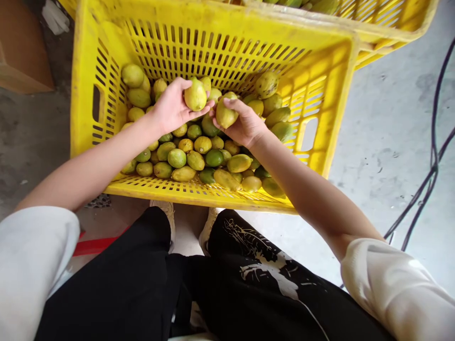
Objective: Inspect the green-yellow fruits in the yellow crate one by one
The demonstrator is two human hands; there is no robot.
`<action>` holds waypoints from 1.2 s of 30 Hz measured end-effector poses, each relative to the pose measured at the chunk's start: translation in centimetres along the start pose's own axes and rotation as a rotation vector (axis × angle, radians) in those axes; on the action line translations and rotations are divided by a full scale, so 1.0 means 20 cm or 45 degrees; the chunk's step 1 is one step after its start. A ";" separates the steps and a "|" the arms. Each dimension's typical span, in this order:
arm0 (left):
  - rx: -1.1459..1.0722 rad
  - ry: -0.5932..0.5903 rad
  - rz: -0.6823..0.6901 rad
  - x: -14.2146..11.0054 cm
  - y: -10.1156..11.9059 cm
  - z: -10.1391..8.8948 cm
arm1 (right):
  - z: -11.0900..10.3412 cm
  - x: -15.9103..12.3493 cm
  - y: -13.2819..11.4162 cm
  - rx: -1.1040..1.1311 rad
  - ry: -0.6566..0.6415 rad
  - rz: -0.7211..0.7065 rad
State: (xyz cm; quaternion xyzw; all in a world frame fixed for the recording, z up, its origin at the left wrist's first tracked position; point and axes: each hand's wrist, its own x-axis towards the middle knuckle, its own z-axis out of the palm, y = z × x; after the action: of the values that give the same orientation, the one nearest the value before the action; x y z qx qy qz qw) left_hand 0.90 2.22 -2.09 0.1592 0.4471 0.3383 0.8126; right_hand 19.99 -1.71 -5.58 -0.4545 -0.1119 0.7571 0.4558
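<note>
My left hand holds a yellow-green lemon, thumb on one side and fingers beneath it. Close by on the right, my right hand is closed round another yellow-green lemon. Both hands are over the inside of a yellow plastic crate with slotted walls, and their fingertips nearly meet. Below them lies a layer of yellow and green lemons, some plump and some long. More lemons are heaped against the far right corner. The hands hide part of the pile.
A second yellow crate with green fruit stands behind the first. At the far left is a brown cardboard box. Black cables run along the floor at right. A red strip lies near my feet, which stand at the crate's near side.
</note>
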 end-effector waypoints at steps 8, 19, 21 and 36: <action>0.341 0.026 -0.215 0.10 -0.16 -0.17 | 0.01 0.01 0.00 0.130 0.249 0.159; 0.058 -0.042 -0.094 0.03 -0.08 -0.10 | 0.02 -0.04 -0.02 0.069 -0.005 0.034; 0.017 -0.085 0.013 0.00 -0.05 -0.06 | 0.04 -0.06 -0.05 0.130 -0.012 0.077; 0.224 -0.096 -0.086 0.05 -0.10 -0.12 | 0.06 -0.06 0.00 -0.043 -0.018 0.217</action>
State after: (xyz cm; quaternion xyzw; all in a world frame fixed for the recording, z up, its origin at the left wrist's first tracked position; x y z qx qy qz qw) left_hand -0.02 1.41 -5.18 0.2276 0.4492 0.2638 0.8227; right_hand 19.24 -2.29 -4.21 -0.4646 -0.0887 0.7944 0.3810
